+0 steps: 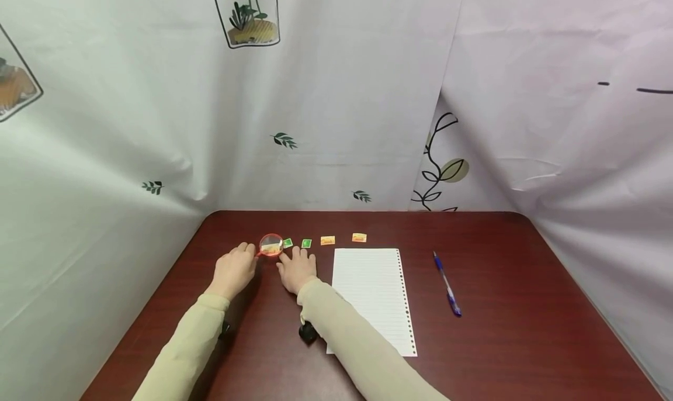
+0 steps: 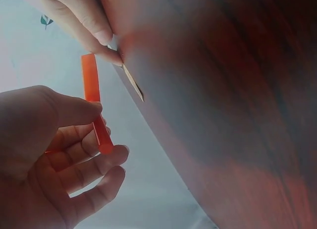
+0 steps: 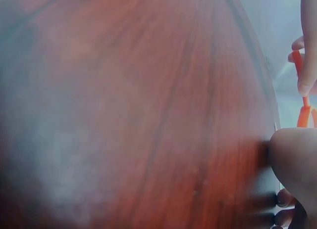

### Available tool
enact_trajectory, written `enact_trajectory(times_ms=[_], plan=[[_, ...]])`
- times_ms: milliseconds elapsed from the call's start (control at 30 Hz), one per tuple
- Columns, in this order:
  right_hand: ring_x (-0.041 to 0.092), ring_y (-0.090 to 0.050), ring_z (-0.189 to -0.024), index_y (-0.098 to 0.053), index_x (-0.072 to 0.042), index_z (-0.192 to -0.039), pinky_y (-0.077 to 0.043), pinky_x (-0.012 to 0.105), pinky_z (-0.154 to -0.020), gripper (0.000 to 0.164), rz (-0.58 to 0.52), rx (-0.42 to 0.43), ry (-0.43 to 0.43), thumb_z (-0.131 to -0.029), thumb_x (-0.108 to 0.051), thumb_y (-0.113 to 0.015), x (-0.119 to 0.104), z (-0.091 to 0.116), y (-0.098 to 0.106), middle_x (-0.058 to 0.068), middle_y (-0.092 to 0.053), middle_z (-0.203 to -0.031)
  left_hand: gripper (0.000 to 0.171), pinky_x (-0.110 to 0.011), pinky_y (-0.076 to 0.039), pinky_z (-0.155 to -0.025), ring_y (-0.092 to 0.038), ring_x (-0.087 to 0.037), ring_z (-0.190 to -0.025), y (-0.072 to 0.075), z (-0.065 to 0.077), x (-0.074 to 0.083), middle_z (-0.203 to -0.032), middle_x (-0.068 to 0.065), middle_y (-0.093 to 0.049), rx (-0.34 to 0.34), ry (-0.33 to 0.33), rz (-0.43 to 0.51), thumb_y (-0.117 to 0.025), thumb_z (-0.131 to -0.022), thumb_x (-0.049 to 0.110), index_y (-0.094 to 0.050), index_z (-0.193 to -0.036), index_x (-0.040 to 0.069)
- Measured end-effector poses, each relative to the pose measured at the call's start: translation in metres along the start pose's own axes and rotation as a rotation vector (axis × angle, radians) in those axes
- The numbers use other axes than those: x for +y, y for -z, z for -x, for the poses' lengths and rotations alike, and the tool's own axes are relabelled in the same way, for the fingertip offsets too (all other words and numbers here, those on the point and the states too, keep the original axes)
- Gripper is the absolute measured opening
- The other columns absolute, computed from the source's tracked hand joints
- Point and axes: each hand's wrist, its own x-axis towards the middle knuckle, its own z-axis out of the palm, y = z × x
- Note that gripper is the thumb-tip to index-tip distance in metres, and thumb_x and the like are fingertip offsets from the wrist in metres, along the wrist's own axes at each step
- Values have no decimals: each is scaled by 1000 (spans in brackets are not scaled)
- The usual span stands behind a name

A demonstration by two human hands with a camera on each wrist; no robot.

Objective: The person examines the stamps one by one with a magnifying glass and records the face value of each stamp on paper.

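My left hand (image 1: 234, 270) holds a magnifying glass (image 1: 262, 251) with an orange-red rim by its handle, thumb against curled fingers. In the left wrist view, the orange handle (image 2: 103, 132) shows between them. The lens stands over a small orange-and-white stamp-like piece of paper, visible through it. My right hand (image 1: 298, 270) rests on the table just right of the lens, fingers spread. A digit of it touches the end of a thin flat piece (image 2: 132, 83) in the left wrist view. Two small green stamp-like pieces, one of them here (image 1: 306, 244), lie beyond the right fingers.
Two orange stamp-like pieces (image 1: 328, 240) continue the row rightward. A lined loose-leaf sheet (image 1: 368, 284) lies partly beneath the right forearm. To its right is a blue pen (image 1: 447, 285). White printed curtains (image 1: 336, 97) hang around the dark red wooden table (image 1: 526, 307).
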Motion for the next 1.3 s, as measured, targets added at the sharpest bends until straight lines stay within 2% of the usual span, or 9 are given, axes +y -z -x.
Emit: enact_trajectory(times_ms=[433,567,733,867,1000,1133,1300], plan=[[24,-51,-117,-47,-32,-151,-44,39,-92,47,-69,-41,36,-106,-46,-44,10,1,7,7,-54,-129,18,-52,-51,-53,-62,-38,-66,5,-7,6,-78,-17,-57,62,-8,52,-73,-88,6,-58,-84,-3],[26,-50,-124,-44,-23,-154,-46,39,-97,52,-136,-89,77,-106,-42,-48,21,4,16,11,-53,-135,17,-51,-51,-54,-62,-37,-66,13,-9,11,-77,-14,-56,50,15,106,-73,-89,7,-58,-83,0],[32,-45,-136,-39,-7,-155,-42,41,-108,59,-305,-118,121,-105,-35,-52,43,14,35,20,-46,-146,12,-50,-50,-52,-61,-34,-63,22,-8,17,-76,-10,-55,45,33,161,-71,-89,6,-60,-85,2],[31,-51,-131,-38,0,-153,-42,40,-108,59,-423,-51,147,-105,-31,-53,69,22,49,21,-49,-141,12,-48,-49,-50,-59,-31,-60,23,-4,21,-76,-8,-54,25,36,187,-71,-89,7,-60,-86,3],[28,-59,-113,-45,2,-147,-47,40,-103,53,-514,73,129,-104,-26,-56,101,31,62,19,-53,-132,16,-47,-48,-50,-57,-30,-58,23,3,25,-74,-6,-52,4,24,192,-72,-89,9,-58,-84,4],[29,-59,-112,-52,1,-142,-47,42,-102,47,-562,171,45,-103,-25,-57,142,44,76,18,-53,-131,19,-45,-47,-49,-54,-26,-56,24,8,29,-72,-5,-50,-9,12,188,-74,-89,9,-57,-81,5],[34,-56,-122,-56,3,-138,-43,47,-106,45,-591,274,-92,-103,-25,-58,198,66,86,20,-53,-133,18,-42,-46,-47,-52,-22,-55,22,15,31,-72,-3,-50,-27,11,198,-76,-88,9,-58,-82,7]])
